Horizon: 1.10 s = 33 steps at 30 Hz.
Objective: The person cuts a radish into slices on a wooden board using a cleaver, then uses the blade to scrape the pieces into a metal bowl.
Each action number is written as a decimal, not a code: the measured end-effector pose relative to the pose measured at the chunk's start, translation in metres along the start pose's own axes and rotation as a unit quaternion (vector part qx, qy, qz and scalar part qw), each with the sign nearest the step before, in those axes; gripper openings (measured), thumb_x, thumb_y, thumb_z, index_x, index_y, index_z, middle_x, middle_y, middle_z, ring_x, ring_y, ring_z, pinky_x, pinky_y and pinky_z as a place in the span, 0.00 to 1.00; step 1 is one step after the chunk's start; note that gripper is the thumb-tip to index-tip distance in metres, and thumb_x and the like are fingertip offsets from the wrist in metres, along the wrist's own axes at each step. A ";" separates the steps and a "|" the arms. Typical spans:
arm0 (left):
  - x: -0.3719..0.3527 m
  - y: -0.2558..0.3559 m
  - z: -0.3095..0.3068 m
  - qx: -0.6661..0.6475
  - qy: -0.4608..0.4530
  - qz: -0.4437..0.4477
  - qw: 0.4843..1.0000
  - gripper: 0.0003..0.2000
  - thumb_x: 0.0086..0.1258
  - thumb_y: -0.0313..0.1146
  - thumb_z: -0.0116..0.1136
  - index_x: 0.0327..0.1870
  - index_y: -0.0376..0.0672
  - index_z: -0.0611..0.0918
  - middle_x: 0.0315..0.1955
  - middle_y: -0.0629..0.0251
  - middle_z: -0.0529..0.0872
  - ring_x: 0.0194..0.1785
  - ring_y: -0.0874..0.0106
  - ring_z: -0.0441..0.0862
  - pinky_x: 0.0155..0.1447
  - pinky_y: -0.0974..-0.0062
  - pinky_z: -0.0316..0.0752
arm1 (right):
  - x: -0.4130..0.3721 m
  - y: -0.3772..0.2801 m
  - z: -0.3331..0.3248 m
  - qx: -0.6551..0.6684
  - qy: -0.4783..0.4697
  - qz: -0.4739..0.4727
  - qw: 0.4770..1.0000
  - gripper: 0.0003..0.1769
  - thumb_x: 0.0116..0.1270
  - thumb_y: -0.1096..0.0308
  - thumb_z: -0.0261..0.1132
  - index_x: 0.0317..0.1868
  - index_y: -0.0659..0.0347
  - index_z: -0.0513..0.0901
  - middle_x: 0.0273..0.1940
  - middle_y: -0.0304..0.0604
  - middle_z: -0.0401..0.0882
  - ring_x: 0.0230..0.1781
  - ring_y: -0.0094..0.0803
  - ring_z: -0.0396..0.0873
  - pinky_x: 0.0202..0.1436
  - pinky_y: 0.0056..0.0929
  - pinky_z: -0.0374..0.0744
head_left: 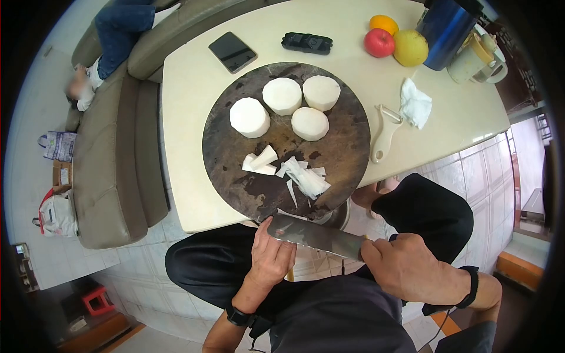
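My right hand (406, 265) is closed around the handle of a kitchen knife (318, 238), its broad blade pointing left over my lap. At the blade's far end, my left hand (272, 256) has its fingers curled against the metal, partly hidden by it. Just beyond lies a round dark chopping board (347, 153). On it are several thick, peeled white vegetable rounds, one of them at the left (250, 117). Nearer to me are a few white wedges (261, 160) and a small heap of thin white slices (306, 179).
The cream table (188, 147) also bears a phone (233, 52), a black case (306, 43), fruit (395, 46), a blue flask (444, 35), a jug (474, 59), a crumpled tissue (415, 103) and a peeler (386, 132). A metal bowl (340, 219) shows below the board. Someone lies on the sofa (112, 170).
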<state>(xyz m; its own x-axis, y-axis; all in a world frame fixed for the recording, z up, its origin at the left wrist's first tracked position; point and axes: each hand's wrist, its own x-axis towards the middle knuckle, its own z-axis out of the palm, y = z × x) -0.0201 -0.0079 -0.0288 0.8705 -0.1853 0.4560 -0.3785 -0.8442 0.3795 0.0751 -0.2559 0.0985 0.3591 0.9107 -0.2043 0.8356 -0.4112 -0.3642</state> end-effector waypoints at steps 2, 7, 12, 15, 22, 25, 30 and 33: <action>-0.003 -0.002 0.002 0.008 0.006 0.009 1.000 0.13 0.49 0.18 0.68 0.37 0.31 0.82 0.45 0.50 0.83 0.51 0.49 0.81 0.62 0.44 0.76 | 0.000 0.000 0.000 -0.010 0.016 -0.012 1.000 0.15 0.48 0.70 0.66 0.34 0.71 0.75 0.23 0.43 0.71 0.19 0.31 0.76 0.17 0.29 0.72; -0.002 -0.001 -0.001 0.011 -0.004 0.007 1.000 0.16 0.48 0.19 0.69 0.40 0.31 0.83 0.44 0.50 0.83 0.50 0.48 0.81 0.58 0.47 0.76 | 0.004 0.000 -0.002 -0.013 0.005 -0.018 1.000 0.16 0.47 0.69 0.67 0.34 0.71 0.75 0.23 0.42 0.71 0.20 0.30 0.75 0.18 0.29 0.72; -0.002 0.001 -0.001 0.004 0.000 -0.012 1.000 0.13 0.49 0.19 0.69 0.39 0.32 0.83 0.44 0.51 0.83 0.51 0.50 0.81 0.59 0.45 0.76 | 0.013 0.000 -0.003 -0.030 -0.030 -0.029 0.999 0.16 0.45 0.71 0.68 0.32 0.71 0.75 0.23 0.43 0.72 0.21 0.31 0.77 0.18 0.30 0.73; -0.002 0.001 -0.003 0.015 -0.009 -0.008 1.000 0.14 0.49 0.19 0.69 0.39 0.32 0.84 0.44 0.52 0.83 0.50 0.51 0.81 0.57 0.47 0.76 | 0.029 -0.001 0.002 0.031 -0.022 -0.007 0.999 0.15 0.44 0.73 0.68 0.32 0.72 0.75 0.24 0.45 0.74 0.22 0.33 0.80 0.18 0.31 0.74; 0.002 0.002 -0.004 0.019 -0.012 -0.001 1.000 0.19 0.49 0.20 0.68 0.46 0.32 0.84 0.45 0.52 0.82 0.51 0.52 0.81 0.60 0.52 0.75 | 0.038 -0.004 0.017 0.061 0.025 0.027 0.997 0.12 0.49 0.75 0.66 0.34 0.70 0.74 0.23 0.49 0.78 0.19 0.43 0.82 0.22 0.35 0.77; 0.006 0.003 -0.003 0.016 0.000 -0.006 1.000 0.20 0.51 0.19 0.66 0.48 0.32 0.84 0.47 0.52 0.83 0.54 0.54 0.80 0.63 0.54 0.74 | 0.034 -0.002 0.020 0.098 0.056 0.044 0.993 0.12 0.50 0.75 0.66 0.34 0.69 0.74 0.24 0.49 0.80 0.20 0.44 0.83 0.22 0.36 0.77; 0.007 0.003 -0.003 0.011 0.004 -0.003 1.000 0.18 0.51 0.18 0.66 0.47 0.31 0.84 0.47 0.52 0.83 0.55 0.54 0.79 0.63 0.54 0.74 | 0.026 -0.002 0.009 0.070 0.034 0.071 0.994 0.12 0.50 0.75 0.67 0.34 0.67 0.73 0.25 0.49 0.80 0.21 0.43 0.83 0.20 0.36 0.75; -0.001 0.001 0.000 0.011 0.010 -0.006 1.000 0.16 0.51 0.19 0.67 0.44 0.31 0.85 0.44 0.52 0.83 0.53 0.54 0.80 0.62 0.53 0.75 | 0.022 -0.005 0.001 0.080 0.023 0.041 0.996 0.13 0.50 0.75 0.67 0.34 0.67 0.73 0.26 0.48 0.79 0.21 0.43 0.82 0.19 0.36 0.74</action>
<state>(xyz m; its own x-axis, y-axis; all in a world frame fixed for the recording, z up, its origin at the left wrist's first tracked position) -0.0214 -0.0084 -0.0285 0.8684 -0.1658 0.4673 -0.3614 -0.8569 0.3676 0.0781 -0.2339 0.0948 0.4450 0.8734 -0.1977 0.7278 -0.4814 -0.4885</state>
